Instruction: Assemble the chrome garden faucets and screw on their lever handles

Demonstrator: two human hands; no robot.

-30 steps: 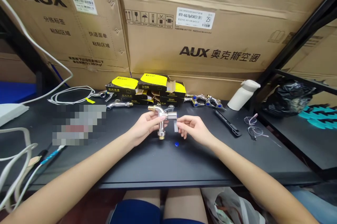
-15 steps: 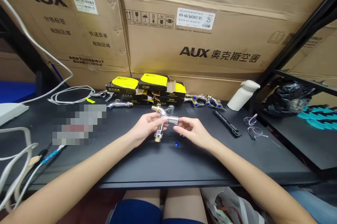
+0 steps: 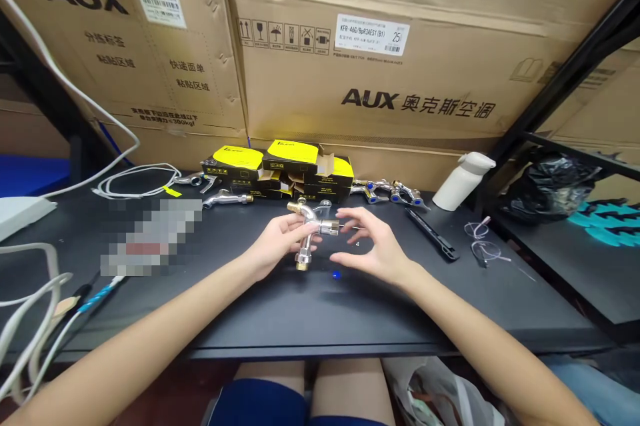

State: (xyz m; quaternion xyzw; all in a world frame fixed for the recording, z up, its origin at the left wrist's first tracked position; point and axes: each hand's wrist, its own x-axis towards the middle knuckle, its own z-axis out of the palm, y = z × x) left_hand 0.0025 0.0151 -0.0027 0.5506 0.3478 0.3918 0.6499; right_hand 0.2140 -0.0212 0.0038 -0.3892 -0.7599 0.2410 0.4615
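Note:
A chrome faucet (image 3: 311,229) with brass threaded ends is raised above the dark tabletop (image 3: 300,326), its wide round end pointing right. My left hand (image 3: 275,243) is closed around its body, thumb across the front. Just right of that round end, my right hand (image 3: 373,246) has its fingers and thumb spread apart. A thin shiny piece shows between the faucet's end and the right fingers; whether they touch it is unclear. On the tabletop below the right thumb lies a small blue cap (image 3: 336,275).
Black-and-yellow boxes (image 3: 290,156) are stacked behind my hands. More faucets (image 3: 395,193) lie to their right and one (image 3: 227,198) to the left. A black knife-like tool (image 3: 433,234), glasses (image 3: 483,243) and a white bottle (image 3: 463,181) stand or lie at right. Cables (image 3: 37,279) run along the left.
My right hand has come off the round end of the faucet and its fingers have spread. The left hand holds the faucet in nearly the same place.

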